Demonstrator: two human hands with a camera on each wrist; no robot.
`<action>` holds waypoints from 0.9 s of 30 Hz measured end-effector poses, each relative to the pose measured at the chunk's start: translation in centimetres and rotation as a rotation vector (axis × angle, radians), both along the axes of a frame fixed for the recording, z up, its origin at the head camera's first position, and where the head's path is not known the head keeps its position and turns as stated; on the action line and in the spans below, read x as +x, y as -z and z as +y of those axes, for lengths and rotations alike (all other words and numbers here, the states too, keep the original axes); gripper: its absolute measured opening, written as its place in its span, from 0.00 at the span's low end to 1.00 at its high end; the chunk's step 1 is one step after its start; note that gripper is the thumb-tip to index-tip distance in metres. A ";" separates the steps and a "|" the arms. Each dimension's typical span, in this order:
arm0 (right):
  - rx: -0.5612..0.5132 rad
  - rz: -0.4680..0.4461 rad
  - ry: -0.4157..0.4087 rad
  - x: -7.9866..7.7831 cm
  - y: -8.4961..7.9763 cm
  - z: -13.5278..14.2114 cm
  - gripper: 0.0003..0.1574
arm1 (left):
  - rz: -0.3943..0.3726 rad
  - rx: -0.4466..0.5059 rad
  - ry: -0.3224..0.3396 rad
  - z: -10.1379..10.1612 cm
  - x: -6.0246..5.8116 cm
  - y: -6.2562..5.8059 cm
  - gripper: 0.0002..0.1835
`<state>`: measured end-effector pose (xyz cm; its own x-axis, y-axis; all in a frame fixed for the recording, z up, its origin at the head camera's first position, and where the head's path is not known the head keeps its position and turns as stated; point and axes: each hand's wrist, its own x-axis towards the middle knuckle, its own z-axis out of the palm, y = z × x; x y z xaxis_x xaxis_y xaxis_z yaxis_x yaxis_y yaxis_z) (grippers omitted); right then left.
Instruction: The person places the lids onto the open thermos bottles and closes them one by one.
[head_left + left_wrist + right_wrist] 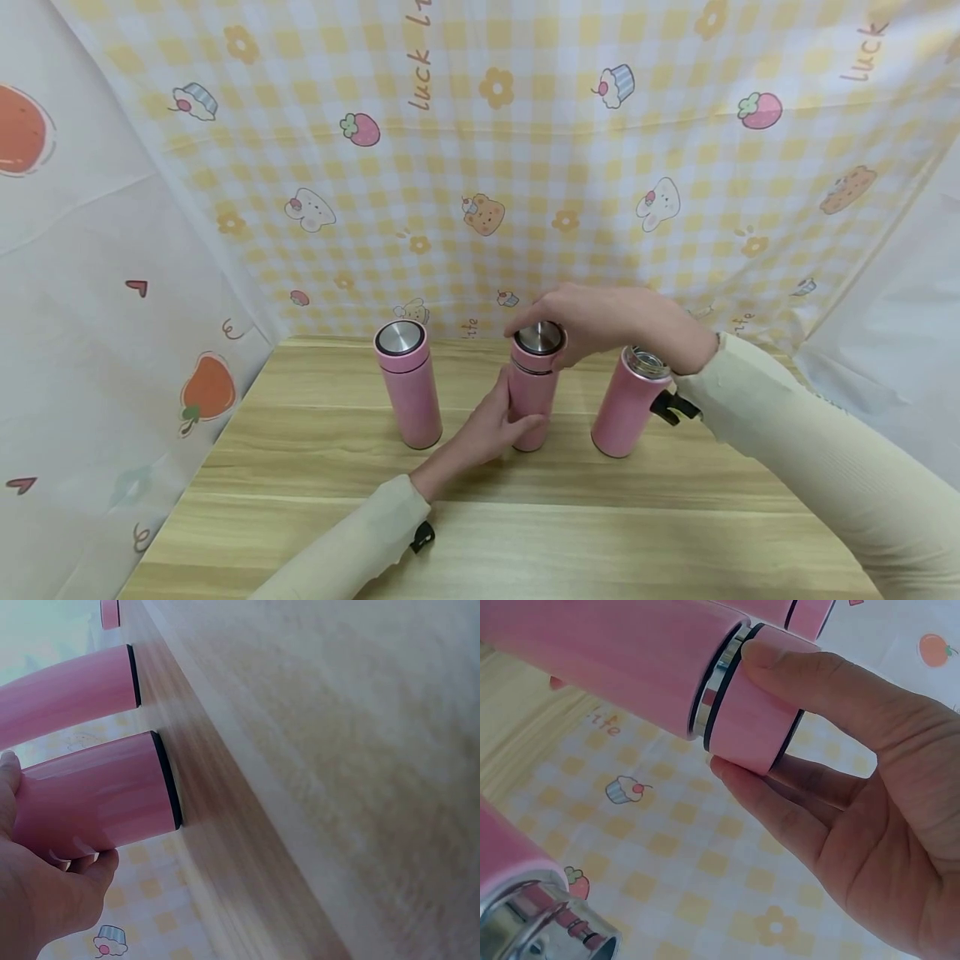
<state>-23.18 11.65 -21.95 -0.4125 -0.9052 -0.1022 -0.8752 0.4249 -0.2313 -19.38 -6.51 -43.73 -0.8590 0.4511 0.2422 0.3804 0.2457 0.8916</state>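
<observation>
I see the left hand [486, 425], fingers clamped on the middle flask [537, 393] on the desk [540, 546], the right hand [592, 321] pinching its cap [754, 724]; left of that flask, a capped flask [412, 404]; right, an uncapped flask [622, 408].

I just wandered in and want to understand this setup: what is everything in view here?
Lidded pink cylindrical flask: one, pink, leftmost on the table
Gripped pink cylindrical flask: one, pink, middle of the row
Open pink cylindrical flask: one, pink with silver mouth, rightmost
Round silver-topped lids: two, pink, on the left and middle flasks
Pale wooden table: one, light brown, beneath the flasks
Checked cloth backdrop: one, yellow and white, behind
Printed side sheets: two, white, left and right
Sleeves: two, cream, on the forearms
Left hand: one, bare, round the middle flask
Right hand: one, bare, holding its lid
</observation>
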 end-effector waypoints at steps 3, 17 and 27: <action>-0.006 -0.001 -0.009 0.0 -0.1 0.0 0.38 | -0.009 -0.005 -0.007 0.0 0.0 -0.1 0.39; -0.023 -0.010 -0.047 -0.3 0.0 -0.1 0.32 | -0.002 0.018 -0.002 0.1 -0.1 0.1 0.40; -0.019 0.020 -0.042 -0.3 0.1 -0.2 0.30 | -0.005 0.015 -0.004 0.0 -0.1 0.2 0.41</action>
<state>-23.43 11.48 -22.02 -0.3763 -0.9233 -0.0769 -0.8966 0.3838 -0.2210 -19.48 -6.49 -43.96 -0.8618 0.4442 0.2449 0.3752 0.2333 0.8971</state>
